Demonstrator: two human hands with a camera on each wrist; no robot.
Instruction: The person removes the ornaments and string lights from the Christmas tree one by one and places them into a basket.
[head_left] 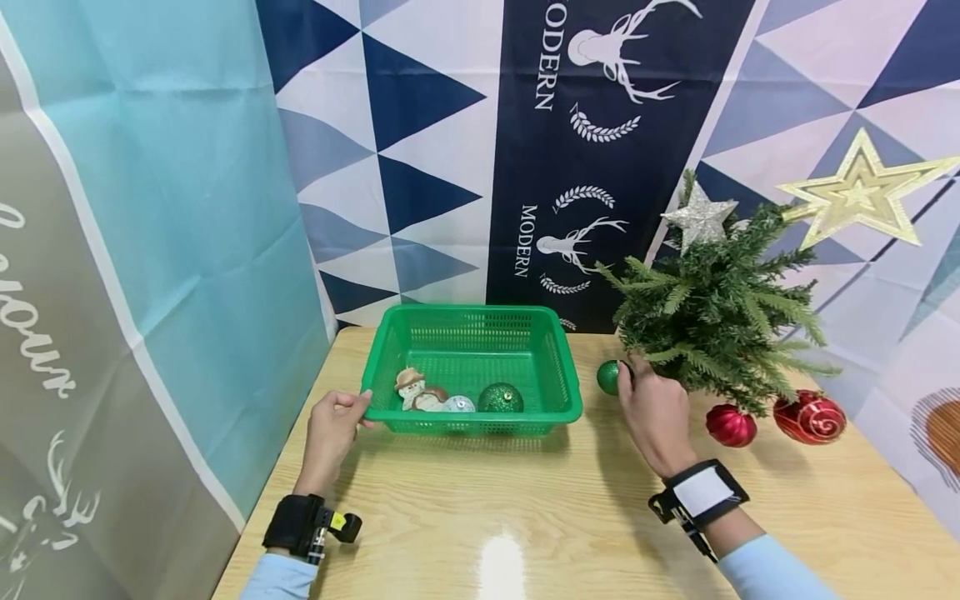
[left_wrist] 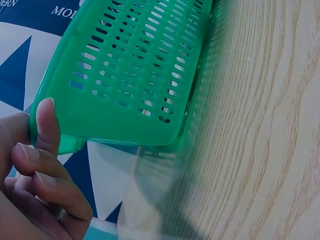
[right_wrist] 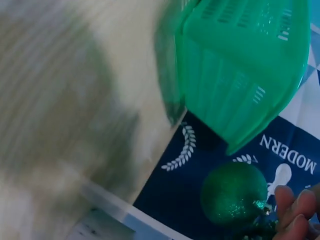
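Note:
At the front left corner of a green plastic basket (head_left: 468,417), my left hand (head_left: 335,429) grips the rim. The left wrist view shows the thumb (left_wrist: 47,122) over the rim (left_wrist: 34,112). Inside the basket lie a snowman ornament (head_left: 414,390), a silvery ball (head_left: 459,404) and a glittery green ball (head_left: 501,398). My right hand (head_left: 658,412) is under the left branches of a small Christmas tree (head_left: 712,308), with its fingertips pinched at the cap end of another green Christmas ball (right_wrist: 234,194). Its hanging loop is too small to make out.
Two red balls (head_left: 731,426) hang low on the tree's right side. A silver star (head_left: 701,217) and a large gold star (head_left: 860,192) are near its top. The wooden table (head_left: 465,508) meets a patterned cloth backdrop (head_left: 420,167) behind and at the left.

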